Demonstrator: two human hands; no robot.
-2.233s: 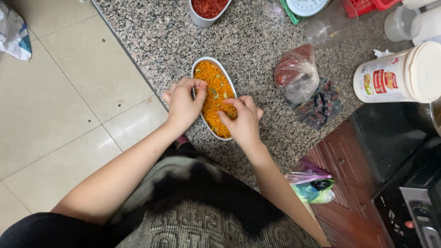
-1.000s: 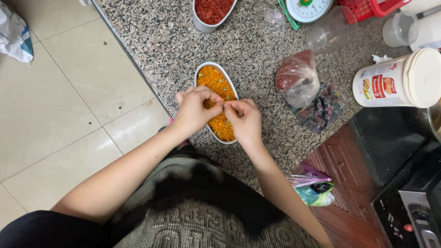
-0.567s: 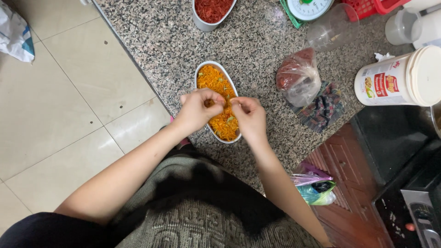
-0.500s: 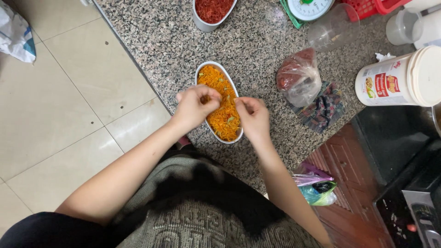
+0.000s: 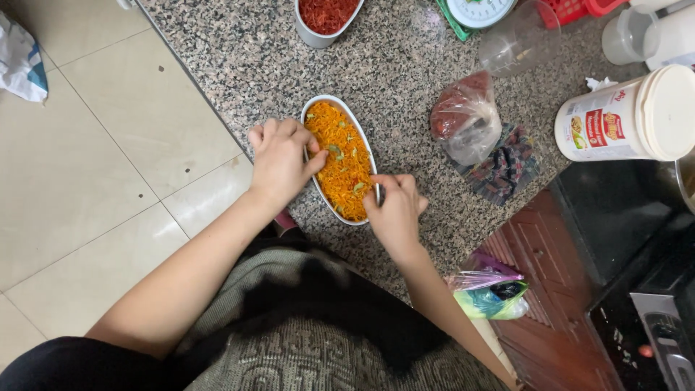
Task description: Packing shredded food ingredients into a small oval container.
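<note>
Both hands were apart at an oval dish (image 5: 313, 110) of orange shreds on the table (image 5: 232, 65): left hand (image 5: 279, 161) and right hand (image 5: 394, 213) gripped opposite rims; dish looked full, garnished.

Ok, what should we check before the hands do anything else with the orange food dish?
1. Dish flat on the counter: ok.
2. Both hands at the dish: ok; left hand on one long rim, right hand on the other.
3. Orange food inside the rim: ok, none seen spilled.
4. Dish well back from the counter edge: not ok; its near end sits close to the edge.
5. Space around it: ok; bag and red bowl stand apart.
6. Fingers empty: cannot tell, fingertips curl over the rim.
</note>
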